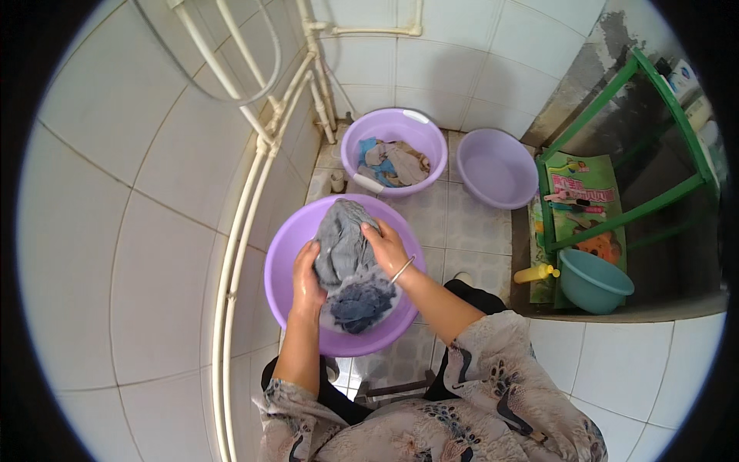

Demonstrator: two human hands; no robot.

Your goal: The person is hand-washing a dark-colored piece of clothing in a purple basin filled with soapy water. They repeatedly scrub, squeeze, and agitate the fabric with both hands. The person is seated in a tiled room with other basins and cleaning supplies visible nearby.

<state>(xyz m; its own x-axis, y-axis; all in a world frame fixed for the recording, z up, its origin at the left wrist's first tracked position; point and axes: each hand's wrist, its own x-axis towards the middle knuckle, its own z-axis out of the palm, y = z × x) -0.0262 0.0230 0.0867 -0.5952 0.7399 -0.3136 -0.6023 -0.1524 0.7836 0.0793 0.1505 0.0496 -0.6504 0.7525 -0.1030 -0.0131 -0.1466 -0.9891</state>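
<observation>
Between my two hands is a wet grey cloth (344, 242), bunched up above a large purple basin (286, 254). My left hand (308, 279) grips its left side, and my right hand (386, 250), with a bracelet at the wrist, grips its upper right side. Below the cloth, dark blue fabric (360, 306) lies in cloudy, sudsy water in the basin. The lower end of the grey cloth hangs down close to the dark fabric; whether they are one piece I cannot tell.
Beyond stands a purple tub (394, 115) with white handles, holding crumpled clothes (396, 163). A second purple basin (496, 169) is to its right. Farther right are a green metal frame (589, 104), a teal basin (594, 283) and a yellow bottle (536, 273). Pipes (239, 254) run along the left wall.
</observation>
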